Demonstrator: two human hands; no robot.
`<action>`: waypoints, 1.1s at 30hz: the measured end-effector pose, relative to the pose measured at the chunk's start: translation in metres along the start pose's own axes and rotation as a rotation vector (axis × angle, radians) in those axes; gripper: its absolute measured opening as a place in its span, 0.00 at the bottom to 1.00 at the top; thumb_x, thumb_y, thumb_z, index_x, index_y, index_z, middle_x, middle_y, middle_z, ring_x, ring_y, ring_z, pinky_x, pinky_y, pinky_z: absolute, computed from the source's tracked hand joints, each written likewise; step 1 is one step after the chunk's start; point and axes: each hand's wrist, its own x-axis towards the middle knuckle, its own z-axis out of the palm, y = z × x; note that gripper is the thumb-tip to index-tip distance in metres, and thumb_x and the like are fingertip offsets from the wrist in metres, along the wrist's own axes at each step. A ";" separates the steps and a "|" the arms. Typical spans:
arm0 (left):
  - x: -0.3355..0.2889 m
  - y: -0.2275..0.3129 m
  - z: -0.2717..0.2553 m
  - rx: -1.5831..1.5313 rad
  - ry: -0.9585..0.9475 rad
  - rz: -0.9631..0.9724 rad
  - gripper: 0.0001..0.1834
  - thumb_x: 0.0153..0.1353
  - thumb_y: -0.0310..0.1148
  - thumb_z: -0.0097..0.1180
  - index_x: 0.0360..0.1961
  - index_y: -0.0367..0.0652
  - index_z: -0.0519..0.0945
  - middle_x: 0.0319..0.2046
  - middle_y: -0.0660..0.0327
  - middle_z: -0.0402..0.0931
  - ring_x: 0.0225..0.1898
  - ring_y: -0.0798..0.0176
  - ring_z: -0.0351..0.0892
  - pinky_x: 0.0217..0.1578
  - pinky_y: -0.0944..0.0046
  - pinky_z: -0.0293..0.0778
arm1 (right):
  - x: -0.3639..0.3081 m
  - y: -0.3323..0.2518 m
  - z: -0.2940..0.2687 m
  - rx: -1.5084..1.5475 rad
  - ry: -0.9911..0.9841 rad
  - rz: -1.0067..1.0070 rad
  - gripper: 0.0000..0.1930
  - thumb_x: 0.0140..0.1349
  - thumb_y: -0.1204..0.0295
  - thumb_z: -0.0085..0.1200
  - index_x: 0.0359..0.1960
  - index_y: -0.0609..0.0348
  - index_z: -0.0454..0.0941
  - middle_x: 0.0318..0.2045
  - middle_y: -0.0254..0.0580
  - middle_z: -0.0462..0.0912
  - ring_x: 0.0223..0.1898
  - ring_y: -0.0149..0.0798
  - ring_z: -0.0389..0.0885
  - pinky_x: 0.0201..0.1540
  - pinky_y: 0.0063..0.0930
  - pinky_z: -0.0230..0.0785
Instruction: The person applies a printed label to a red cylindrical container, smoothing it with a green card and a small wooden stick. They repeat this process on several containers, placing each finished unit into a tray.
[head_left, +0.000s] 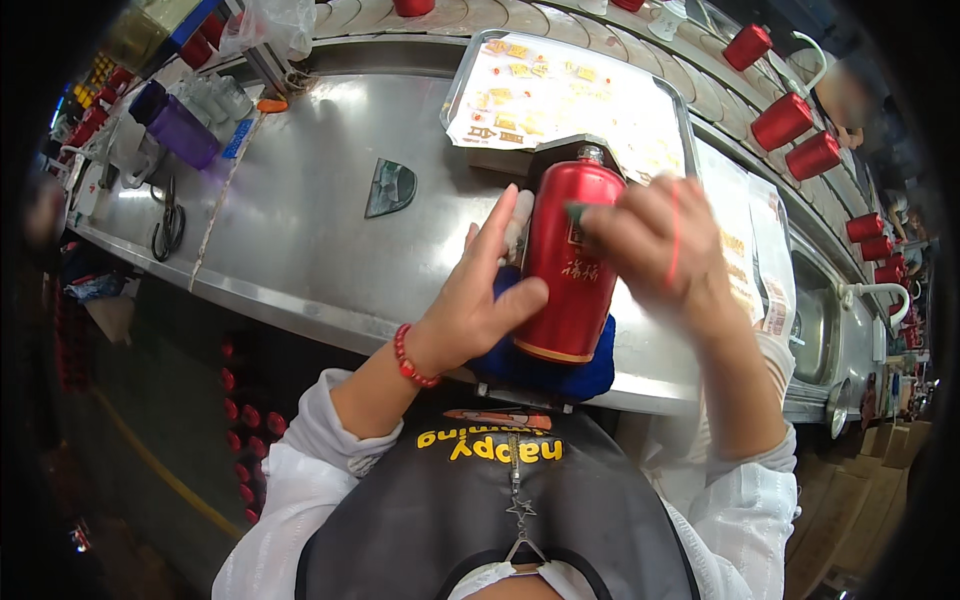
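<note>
Red bottle [568, 300] before you, base over blue cloth [590, 381], neck away. Your left hand [478, 302] is spread, thumb overlapping its left edge. Your right hand [660, 235] curls by the dark label [578, 233]; blurred, can't tell its grip. Looks like label work; next move probably wants steady bottle, even pressure.

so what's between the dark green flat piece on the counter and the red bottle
In the head view: bare steel counter, then the left hand, then something whitish, too unclear to name, beside the red bottle.
</note>
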 end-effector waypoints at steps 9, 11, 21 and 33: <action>-0.031 0.004 -0.001 0.820 -0.026 0.311 0.59 0.56 0.58 0.67 0.74 0.29 0.50 0.66 0.43 0.66 0.69 0.43 0.61 0.70 0.27 0.35 | -0.015 -0.017 -0.002 0.240 0.041 0.001 0.17 0.42 0.77 0.74 0.36 0.55 0.85 0.28 0.35 0.79 0.32 0.40 0.77 0.37 0.33 0.69; -0.036 0.005 0.001 0.844 0.012 0.318 0.59 0.56 0.57 0.67 0.74 0.29 0.51 0.65 0.43 0.67 0.69 0.44 0.62 0.69 0.27 0.36 | -0.007 -0.016 -0.004 0.536 -0.134 0.175 0.14 0.47 0.74 0.73 0.37 0.59 0.84 0.28 0.38 0.78 0.30 0.40 0.78 0.35 0.30 0.71; -0.030 -0.010 -0.008 0.665 -0.050 0.374 0.57 0.59 0.66 0.57 0.75 0.35 0.52 0.71 0.45 0.61 0.73 0.43 0.54 0.71 0.31 0.35 | -0.060 -0.034 0.015 0.541 0.097 0.092 0.17 0.46 0.71 0.71 0.40 0.52 0.85 0.33 0.34 0.78 0.32 0.37 0.73 0.38 0.33 0.63; 0.057 0.029 -0.005 0.910 -0.477 0.844 0.27 0.69 0.61 0.45 0.59 0.59 0.80 0.30 0.67 0.80 0.60 0.57 0.66 0.74 0.35 0.31 | -0.110 -0.035 0.012 0.738 0.471 0.699 0.09 0.60 0.76 0.67 0.39 0.67 0.82 0.30 0.40 0.80 0.30 0.32 0.75 0.34 0.23 0.67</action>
